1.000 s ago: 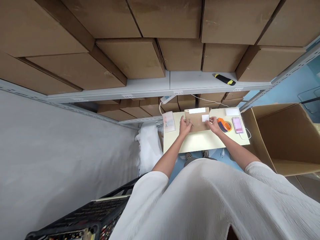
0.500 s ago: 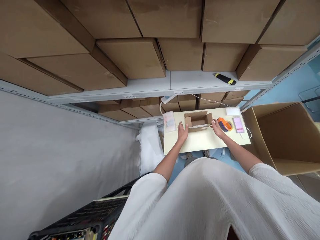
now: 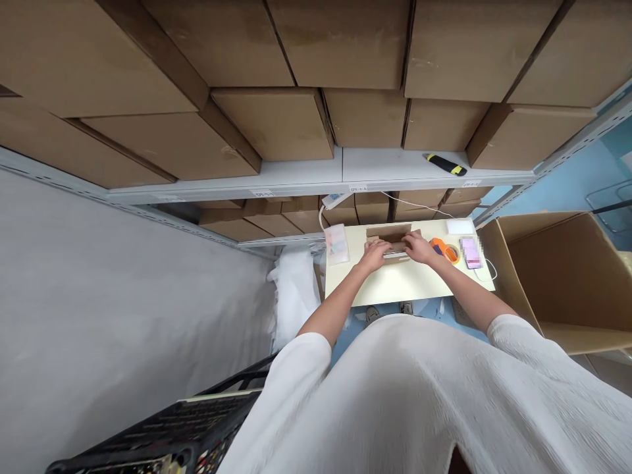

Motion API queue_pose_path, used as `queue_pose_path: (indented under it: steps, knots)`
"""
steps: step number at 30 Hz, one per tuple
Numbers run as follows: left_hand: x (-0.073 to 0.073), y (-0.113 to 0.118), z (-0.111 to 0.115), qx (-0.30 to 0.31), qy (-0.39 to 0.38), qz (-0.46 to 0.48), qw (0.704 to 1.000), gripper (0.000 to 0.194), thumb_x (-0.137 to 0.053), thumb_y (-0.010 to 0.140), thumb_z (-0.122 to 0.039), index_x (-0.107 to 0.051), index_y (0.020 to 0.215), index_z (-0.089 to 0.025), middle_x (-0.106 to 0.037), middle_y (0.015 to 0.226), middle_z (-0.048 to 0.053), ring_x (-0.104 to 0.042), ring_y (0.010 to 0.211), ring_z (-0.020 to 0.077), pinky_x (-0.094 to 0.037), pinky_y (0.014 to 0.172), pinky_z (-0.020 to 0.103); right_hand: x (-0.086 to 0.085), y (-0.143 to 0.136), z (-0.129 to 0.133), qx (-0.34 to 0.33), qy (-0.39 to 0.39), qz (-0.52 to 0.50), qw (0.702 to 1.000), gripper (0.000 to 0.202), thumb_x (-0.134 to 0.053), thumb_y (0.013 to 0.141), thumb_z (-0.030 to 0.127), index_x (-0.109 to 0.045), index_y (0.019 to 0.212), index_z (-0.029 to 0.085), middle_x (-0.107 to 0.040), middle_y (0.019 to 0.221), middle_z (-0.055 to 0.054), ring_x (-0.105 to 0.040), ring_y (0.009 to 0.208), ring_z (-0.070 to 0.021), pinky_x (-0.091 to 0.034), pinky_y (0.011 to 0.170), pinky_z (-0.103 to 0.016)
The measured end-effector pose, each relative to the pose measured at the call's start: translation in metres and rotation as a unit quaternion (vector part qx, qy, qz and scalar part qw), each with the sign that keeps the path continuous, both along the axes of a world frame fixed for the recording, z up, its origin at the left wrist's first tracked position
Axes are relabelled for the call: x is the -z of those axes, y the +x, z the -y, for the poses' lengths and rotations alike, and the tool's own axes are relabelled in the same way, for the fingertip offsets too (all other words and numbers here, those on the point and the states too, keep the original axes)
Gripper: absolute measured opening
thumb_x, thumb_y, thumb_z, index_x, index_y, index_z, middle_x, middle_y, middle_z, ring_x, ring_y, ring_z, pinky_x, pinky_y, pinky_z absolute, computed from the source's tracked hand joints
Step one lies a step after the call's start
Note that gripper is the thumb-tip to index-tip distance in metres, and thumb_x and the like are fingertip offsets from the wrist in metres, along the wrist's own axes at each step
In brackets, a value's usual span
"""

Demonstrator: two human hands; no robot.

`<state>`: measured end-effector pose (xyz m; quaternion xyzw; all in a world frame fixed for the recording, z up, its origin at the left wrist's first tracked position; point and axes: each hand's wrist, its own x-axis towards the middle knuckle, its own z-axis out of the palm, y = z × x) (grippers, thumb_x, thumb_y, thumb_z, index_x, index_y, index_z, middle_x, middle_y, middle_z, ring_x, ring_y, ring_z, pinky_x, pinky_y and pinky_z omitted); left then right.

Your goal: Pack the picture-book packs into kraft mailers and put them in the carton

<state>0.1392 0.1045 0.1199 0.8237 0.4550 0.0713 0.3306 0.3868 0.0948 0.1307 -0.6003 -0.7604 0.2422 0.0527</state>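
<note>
A small open cardboard box (image 3: 396,257) stands on the pale yellow table (image 3: 395,286) in front of me. At its near left corner, my left hand (image 3: 376,254) has its fingers curled over the near edge. My right hand (image 3: 419,249) grips the near right part of the same box, fingertips bent in over the rim. The hands cover parts of the near side and the end flaps, and the far flap stands up behind. Just right of my right hand lies an orange tape dispenser (image 3: 444,249).
A phone (image 3: 471,253) and a white block (image 3: 460,226) lie at the table's right, a printed packet (image 3: 337,244) at its left. A utility knife (image 3: 446,164) rests on the shelf (image 3: 296,171) of cartons. A large open carton (image 3: 518,276) stands right, a black crate (image 3: 197,421) lower left.
Both hands have moved inward from the box's two ends onto its near edge, and their fingers have curled over it. The right end flap is now largely covered by my right hand.
</note>
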Motion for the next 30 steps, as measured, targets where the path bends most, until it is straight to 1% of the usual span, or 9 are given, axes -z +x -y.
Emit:
queue_pose_path:
  steps: [2,5,8,11,16,19,22,26,30]
  knots:
    - [-0.001,-0.004,0.003,0.032,-0.009,-0.025,0.999,0.064,-0.055,0.088,-0.008,-0.075,0.143,-0.033,-0.07,0.157,0.005,-0.048,0.157,0.0349,-0.035,0.124,0.06,0.001,0.002,0.003,-0.019,-0.024,0.024,0.999,0.061,-0.068,0.099,0.03,-0.062,0.158,0.017,-0.048,0.173,-0.019,-0.053,0.152,-0.0372,-0.049,0.124,-0.05]
    - [0.0,-0.013,0.011,0.073,0.007,-0.072,0.995,0.062,-0.052,0.093,-0.011,-0.073,0.147,-0.033,-0.065,0.163,0.007,-0.04,0.162,0.0383,-0.03,0.127,0.067,0.001,0.005,0.006,-0.057,-0.069,0.06,0.994,0.092,-0.08,0.091,0.042,-0.045,0.174,0.023,-0.023,0.187,-0.018,-0.043,0.161,-0.0444,-0.046,0.126,-0.057]
    - [0.003,-0.02,0.019,0.1,0.041,-0.107,0.988,0.067,-0.054,0.094,-0.011,-0.065,0.157,-0.033,-0.056,0.172,0.01,-0.038,0.164,0.0388,-0.027,0.129,0.07,0.0,0.004,0.006,-0.062,-0.102,0.1,0.988,0.116,-0.087,0.085,0.049,-0.026,0.183,0.031,0.0,0.192,-0.013,-0.035,0.165,-0.0499,-0.045,0.125,-0.061]
    - [0.007,-0.02,0.02,0.125,0.05,-0.113,0.984,0.078,-0.056,0.092,-0.009,-0.055,0.165,-0.035,-0.048,0.178,0.01,-0.034,0.167,0.0385,-0.026,0.132,0.07,0.0,-0.001,0.0,-0.057,-0.119,0.127,0.983,0.128,-0.089,0.082,0.053,-0.014,0.185,0.035,0.011,0.192,-0.01,-0.029,0.167,-0.0509,-0.044,0.125,-0.06]
    - [0.008,-0.014,0.015,0.121,0.048,-0.116,0.985,0.072,-0.057,0.092,-0.01,-0.059,0.161,-0.03,-0.055,0.171,0.014,-0.031,0.169,0.0402,-0.017,0.135,0.075,0.007,-0.008,-0.019,-0.054,-0.138,0.161,0.976,0.139,-0.094,0.075,0.058,-0.01,0.184,0.037,0.005,0.192,-0.014,-0.028,0.167,-0.0513,-0.036,0.13,-0.065]
    - [0.005,-0.023,0.021,0.077,0.068,-0.08,0.992,0.064,-0.059,0.091,-0.01,-0.066,0.152,-0.028,-0.06,0.163,0.016,-0.034,0.168,0.0405,-0.013,0.136,0.075,0.015,-0.011,-0.025,-0.043,-0.116,0.162,0.979,0.14,-0.095,0.069,0.063,-0.018,0.183,0.035,-0.01,0.19,-0.017,-0.027,0.165,-0.0553,-0.026,0.131,-0.075]
    - [0.003,-0.042,0.034,0.002,0.107,-0.039,0.994,0.056,-0.057,0.093,-0.012,-0.069,0.146,-0.027,-0.059,0.163,0.017,-0.033,0.168,0.0397,-0.014,0.137,0.071,0.022,-0.013,-0.024,-0.038,-0.089,0.175,0.98,0.137,-0.097,0.067,0.06,-0.024,0.181,0.033,-0.02,0.188,-0.02,-0.031,0.162,-0.0564,-0.026,0.129,-0.078]
    - [0.01,-0.063,0.047,-0.116,0.1,-0.041,0.987,0.049,-0.054,0.1,-0.02,-0.066,0.148,-0.022,-0.059,0.161,0.022,-0.039,0.163,0.0423,-0.024,0.133,0.069,0.026,-0.014,-0.021,-0.042,-0.083,0.194,0.977,0.136,-0.097,0.069,0.06,-0.024,0.18,0.032,-0.022,0.187,-0.02,-0.036,0.158,-0.0546,-0.032,0.126,-0.074]
    - [0.029,-0.068,0.045,-0.13,0.014,0.01,0.991,0.053,-0.051,0.103,-0.025,-0.06,0.155,-0.02,-0.057,0.165,0.02,-0.052,0.154,0.0387,-0.04,0.127,0.061,0.027,-0.012,-0.02,-0.034,-0.079,0.164,0.983,0.133,-0.093,0.071,0.066,-0.023,0.18,0.033,-0.02,0.187,-0.02,-0.036,0.158,-0.0537,-0.034,0.125,-0.074]
